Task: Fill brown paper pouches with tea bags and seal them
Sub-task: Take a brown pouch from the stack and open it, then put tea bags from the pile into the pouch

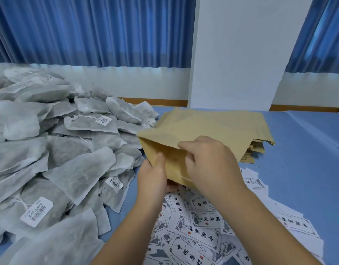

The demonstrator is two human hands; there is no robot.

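Note:
A brown paper pouch (165, 145) is held above the table's middle, its mouth spread open toward the left. My left hand (153, 176) grips the pouch's near lower wall, thumb on the inside face. My right hand (210, 159) pinches the upper lip of the mouth and lifts it. Behind them lies a stack of flat brown pouches (231, 123). A big heap of grey-white tea bags (55, 153) with strings and barcode tags covers the table's left half. Nothing shows inside the held pouch.
Printed white labels (201, 232) with black characters lie scattered under my forearms. The blue table (308, 169) runs to the right. A white pillar (237, 54) and blue curtains (88, 29) stand behind the table.

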